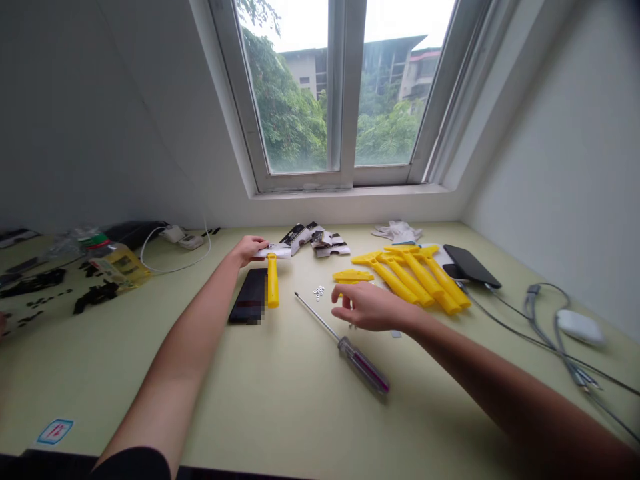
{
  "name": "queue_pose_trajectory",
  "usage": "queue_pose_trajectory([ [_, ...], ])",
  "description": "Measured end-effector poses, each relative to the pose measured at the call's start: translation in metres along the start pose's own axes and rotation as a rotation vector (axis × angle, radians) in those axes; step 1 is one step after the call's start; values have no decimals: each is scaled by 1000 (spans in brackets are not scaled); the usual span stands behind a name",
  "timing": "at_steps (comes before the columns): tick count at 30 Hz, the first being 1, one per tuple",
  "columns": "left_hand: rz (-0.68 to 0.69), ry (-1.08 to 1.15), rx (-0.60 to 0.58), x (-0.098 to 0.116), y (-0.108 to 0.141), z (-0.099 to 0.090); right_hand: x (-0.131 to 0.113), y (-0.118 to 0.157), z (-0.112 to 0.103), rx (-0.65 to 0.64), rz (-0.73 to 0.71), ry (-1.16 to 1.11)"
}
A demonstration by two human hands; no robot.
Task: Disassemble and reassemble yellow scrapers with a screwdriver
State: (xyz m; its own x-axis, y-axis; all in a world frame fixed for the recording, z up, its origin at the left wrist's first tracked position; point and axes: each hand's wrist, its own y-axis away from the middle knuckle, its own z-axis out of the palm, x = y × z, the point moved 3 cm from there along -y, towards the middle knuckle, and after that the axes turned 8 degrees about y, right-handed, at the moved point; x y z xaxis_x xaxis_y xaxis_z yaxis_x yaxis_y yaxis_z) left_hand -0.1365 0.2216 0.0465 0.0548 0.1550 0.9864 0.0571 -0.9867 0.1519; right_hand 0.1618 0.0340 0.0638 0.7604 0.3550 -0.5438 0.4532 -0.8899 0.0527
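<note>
Reaching | left hand (250, 250) seemingly on packet (275, 252) | right hand (370, 307) curled near washers (319, 292)

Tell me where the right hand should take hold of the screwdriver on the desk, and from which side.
Probably best to grip the screwdriver's striped handle from above, with the right hand coming down from just beyond it. The handle is the thickest part and lies flat on the desk, nearest the person, so fingers can wrap over it. The thin metal shaft points away, toward the small white rings.
</note>
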Motion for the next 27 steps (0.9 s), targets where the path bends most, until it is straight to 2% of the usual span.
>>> queue_pose_trajectory([
  [3, 40, 20, -64, 13, 12, 20, -1, -3, -2, 38, 28, -70],
  [8, 184, 148, -155, 33, 43, 69, 2, -13, 0, 43, 86, -267],
  [11, 198, 182, -231, 35, 59, 97, 4, -14, 1, 81, 116, -291],
  [14, 187, 180, -276, 31, 64, 114, 5, -12, 1, 111, 124, -251],
  [18, 154, 144, -258, 25, 58, 117, 3, -11, 1, 115, 130, -179],
  [27, 76, 134, -178, 16, 53, 96, 1, -15, 14, 129, 121, -132],
])
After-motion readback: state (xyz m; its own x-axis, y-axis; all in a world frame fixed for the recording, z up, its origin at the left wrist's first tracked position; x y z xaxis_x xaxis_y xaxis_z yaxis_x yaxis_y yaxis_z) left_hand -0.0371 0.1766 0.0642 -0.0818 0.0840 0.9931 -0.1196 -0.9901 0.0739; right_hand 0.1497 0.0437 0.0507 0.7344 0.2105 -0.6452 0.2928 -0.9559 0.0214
